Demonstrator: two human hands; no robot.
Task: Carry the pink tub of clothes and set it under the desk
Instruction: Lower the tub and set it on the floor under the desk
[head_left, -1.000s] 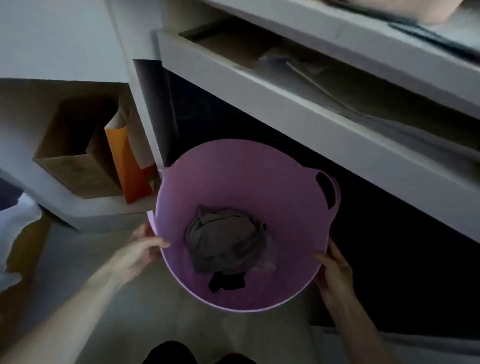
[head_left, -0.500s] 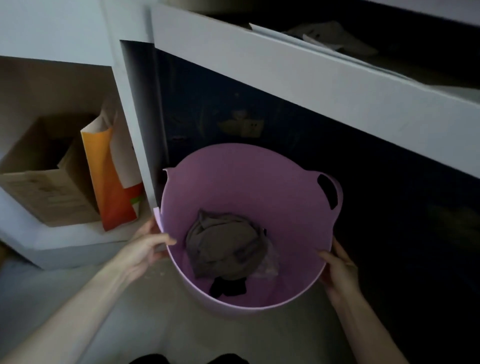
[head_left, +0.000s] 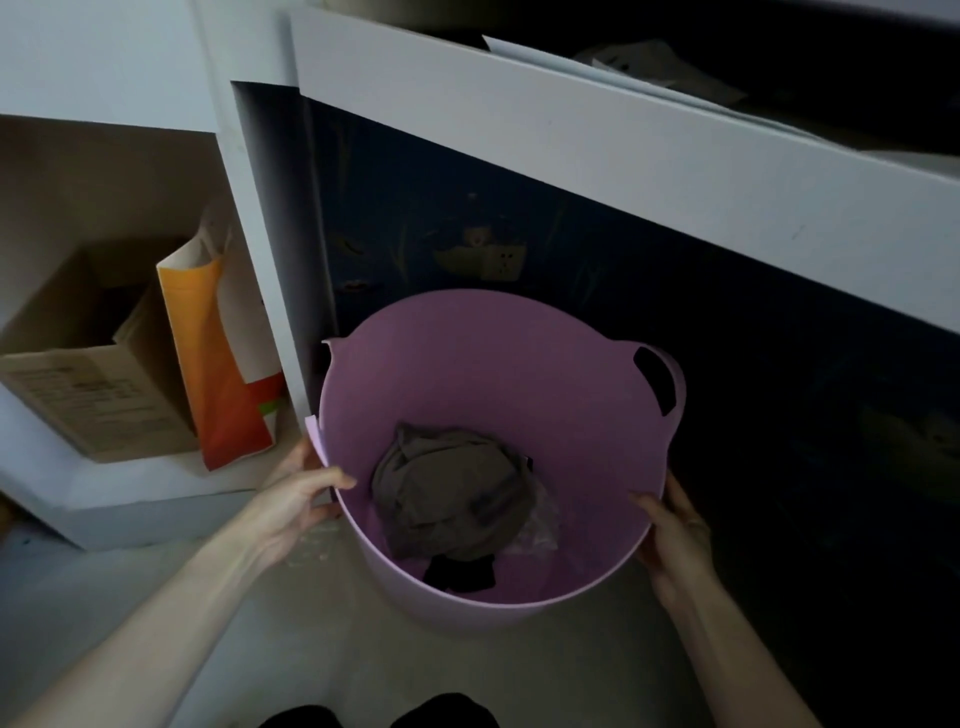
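The pink tub (head_left: 483, 364) is at the middle of the view, low over the pale floor at the mouth of the dark space under the white desk (head_left: 597, 150). A grey garment (head_left: 447, 488) and a black piece lie in its bottom. My left hand (head_left: 296, 499) grips the tub's left rim with the thumb hooked inside. My right hand (head_left: 675, 535) clasps the outer wall at the right rim. The tub's far half reaches under the desk's front edge. A handle hole shows at the upper right.
A white desk leg panel (head_left: 270, 234) stands just left of the tub. Left of it, a low white shelf holds a cardboard box (head_left: 98, 364) and an orange paper bag (head_left: 218, 364). A wall socket (head_left: 501, 262) shows on the dark back wall.
The tub has gone lower and slightly further toward the space under the desk, and my view has dropped with it. Both hands keep the same hold on the rim.
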